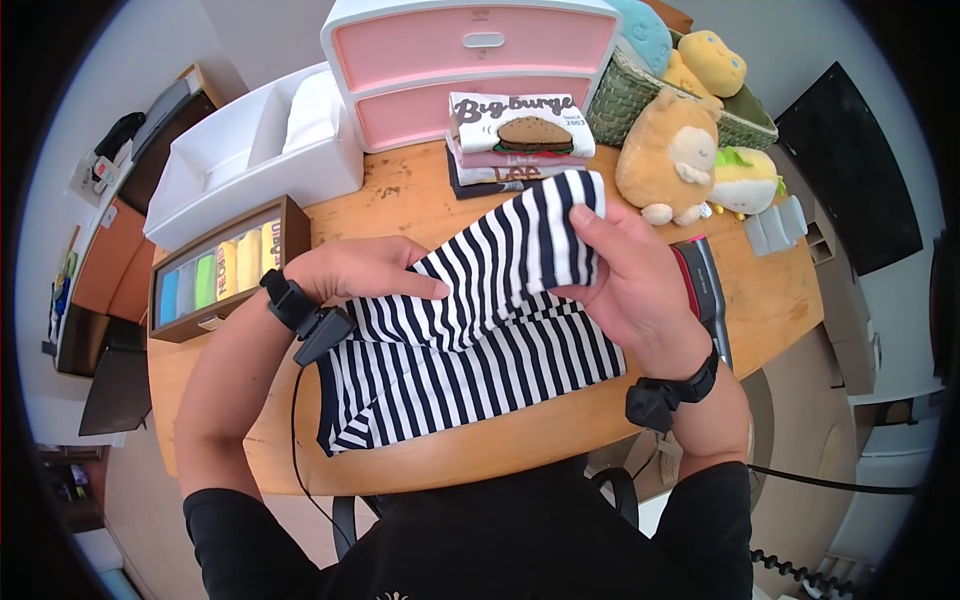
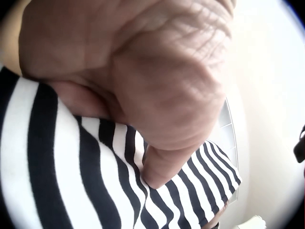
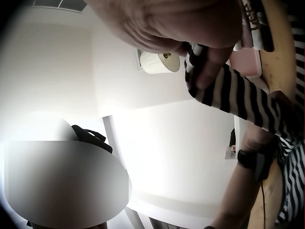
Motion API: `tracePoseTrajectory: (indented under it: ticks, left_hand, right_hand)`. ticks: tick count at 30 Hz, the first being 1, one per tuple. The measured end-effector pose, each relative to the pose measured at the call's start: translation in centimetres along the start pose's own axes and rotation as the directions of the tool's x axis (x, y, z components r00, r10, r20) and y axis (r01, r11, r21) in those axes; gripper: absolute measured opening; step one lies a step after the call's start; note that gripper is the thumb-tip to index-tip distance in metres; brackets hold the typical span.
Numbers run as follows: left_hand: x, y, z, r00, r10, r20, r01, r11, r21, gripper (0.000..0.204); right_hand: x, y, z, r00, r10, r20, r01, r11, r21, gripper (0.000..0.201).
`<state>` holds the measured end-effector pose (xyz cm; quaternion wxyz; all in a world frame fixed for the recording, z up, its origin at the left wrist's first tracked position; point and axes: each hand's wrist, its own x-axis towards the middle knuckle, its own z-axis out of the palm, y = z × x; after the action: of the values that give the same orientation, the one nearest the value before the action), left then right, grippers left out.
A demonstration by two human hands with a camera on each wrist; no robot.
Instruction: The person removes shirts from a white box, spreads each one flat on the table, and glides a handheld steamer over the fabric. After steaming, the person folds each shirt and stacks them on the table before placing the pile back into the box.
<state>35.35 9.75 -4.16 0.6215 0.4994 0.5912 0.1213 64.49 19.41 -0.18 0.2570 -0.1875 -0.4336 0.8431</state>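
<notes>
A black-and-white striped shirt [image 1: 500, 385] lies partly folded on the wooden table, one part of it lifted toward the back right. My right hand [image 1: 645, 290] grips the raised end, its thumb on top of the cloth. Nearer the middle, my left hand [image 1: 365, 270] pinches the same raised part. In the left wrist view its thumb [image 2: 162, 167] presses into the stripes, and the other fingers are mostly hidden by the palm and cloth. The right wrist view shows the raised striped cloth [image 3: 238, 95] stretched between both hands.
Behind the shirt stand a stack of folded shirts [image 1: 520, 130] and a pink drawer unit [image 1: 420, 55]. To the left are a white divided bin [image 1: 210, 180] and a box of rolled clothes [image 1: 295, 235]. Plush toys [image 1: 665, 150] and a red-black device [image 1: 705, 285] stand right.
</notes>
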Motion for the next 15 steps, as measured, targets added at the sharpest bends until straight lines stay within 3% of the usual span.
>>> tracePoseTrajectory:
  ticks: [1, 4, 8, 11, 15]
  left_hand:
    - [-0.2, 0.2, 0.1, 0.998, -0.046, -0.051, 0.050, 0.997, 0.063, 0.051]
    - [-0.1, -0.3, 0.7, 0.991, -0.018, -0.136, 0.044, 0.980, 0.195, 0.052]
    - [-0.4, 0.3, 1.4, 0.984, 0.002, -0.178, 0.070, 0.915, 0.398, 0.044]
    - [-0.9, -0.9, 2.1, 0.946, 0.167, -0.276, -0.004, 0.862, 0.507, 0.040]
    - [-2.4, -1.7, 3.1, 0.882, 0.222, -0.415, 0.038, 0.846, 0.532, 0.034]
  right_hand:
    - [-0.5, -0.1, -0.1, 0.999, 0.028, -0.041, -0.028, 1.000, 0.001, 0.025]
    - [-1.5, 0.3, -2.3, 0.988, 0.047, -0.146, -0.060, 0.994, -0.087, 0.024]
    - [-1.6, 2.4, -7.8, 0.940, 0.172, -0.295, -0.257, 0.925, -0.281, 0.021]
    - [-1.4, 3.3, -9.3, 0.890, 0.134, -0.436, -0.345, 0.823, -0.452, 0.023]
    - [-1.5, 3.3, -9.8, 0.922, 0.091, -0.376, -0.313, 0.748, -0.585, 0.024]
